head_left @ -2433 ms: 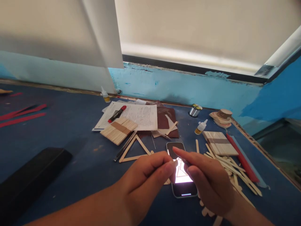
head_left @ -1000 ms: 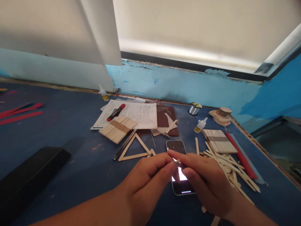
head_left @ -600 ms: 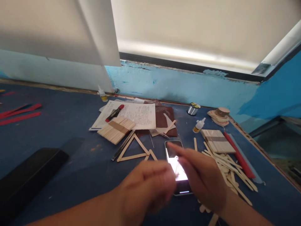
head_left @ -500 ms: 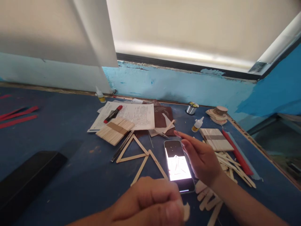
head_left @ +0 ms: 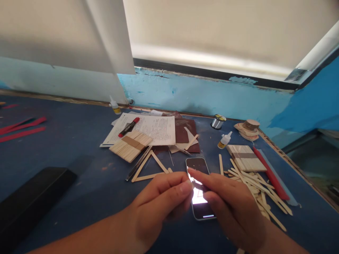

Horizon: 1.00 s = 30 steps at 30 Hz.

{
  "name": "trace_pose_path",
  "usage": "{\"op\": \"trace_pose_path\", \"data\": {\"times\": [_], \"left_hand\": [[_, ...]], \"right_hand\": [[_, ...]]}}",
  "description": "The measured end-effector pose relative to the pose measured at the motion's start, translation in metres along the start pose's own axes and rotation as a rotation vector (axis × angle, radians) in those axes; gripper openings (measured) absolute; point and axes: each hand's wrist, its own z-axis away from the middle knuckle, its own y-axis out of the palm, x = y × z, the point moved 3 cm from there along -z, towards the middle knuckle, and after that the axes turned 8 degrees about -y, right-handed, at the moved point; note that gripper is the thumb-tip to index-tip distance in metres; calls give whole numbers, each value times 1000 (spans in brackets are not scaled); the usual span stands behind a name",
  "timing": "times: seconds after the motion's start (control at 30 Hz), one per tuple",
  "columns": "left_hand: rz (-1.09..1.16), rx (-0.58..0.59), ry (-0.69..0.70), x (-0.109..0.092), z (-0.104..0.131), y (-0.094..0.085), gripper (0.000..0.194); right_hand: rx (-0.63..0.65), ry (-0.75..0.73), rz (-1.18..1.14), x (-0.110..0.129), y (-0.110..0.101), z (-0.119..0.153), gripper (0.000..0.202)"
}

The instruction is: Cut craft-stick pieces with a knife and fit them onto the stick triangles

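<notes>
A blue table (head_left: 92, 197) abuts a light-blue wall (head_left: 153, 90), its paint chipped beneath a black frame (head_left: 212, 76). Above hang two overlapping pale shades (head_left: 225, 28), the right one brightest low down. Far right, the paint turns deeper blue.

Nothing can be read: the writing on the paper (head_left: 161, 131) and the spool label (head_left: 219, 118) are too small.

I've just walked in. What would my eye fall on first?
Probably the brightly lit smartphone on the blue table, partly hidden by the left hand and right hand. Then perhaps the triangle of craft sticks to its left, and the heap of loose craft sticks to its right.
</notes>
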Motion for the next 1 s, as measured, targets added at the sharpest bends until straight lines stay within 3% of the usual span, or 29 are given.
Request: {"op": "trace_pose_path", "data": {"times": [0.17, 0.37, 0.47, 0.57, 0.6, 0.63, 0.67, 0.7, 0.87, 1.0], "left_hand": [[-22, 2, -7, 6, 0, 0, 36], [172, 35, -42, 12, -5, -2, 37], [139, 128, -39, 7, 1, 3, 38], [-104, 267, -121, 1, 14, 15, 41], [-125, 135, -108, -2, 16, 14, 44], [-142, 89, -112, -3, 17, 13, 44], [-131, 84, -90, -5, 17, 13, 44], [-132, 157, -84, -5, 15, 13, 43], [-21, 69, 14, 0, -2, -4, 36], [37, 56, 5, 8, -5, -5, 34]], "right_hand": [[6, -22, -15, 2, 1, -2, 47], [15, 28, -10, 2, 4, -1, 45], [-26, 91, 53, -10, 3, -3, 43], [-139, 246, 139, -31, -3, -4, 37], [-171, 263, 151, -36, -5, -5, 36], [-183, 270, 145, -39, -6, -5, 36], [-197, 262, 132, -39, -7, -4, 36], [-196, 247, 115, -37, -6, -4, 37], [-95, 147, 50, -16, 2, 2, 45], [10, -7, 7, -2, 5, 2, 49]]}}
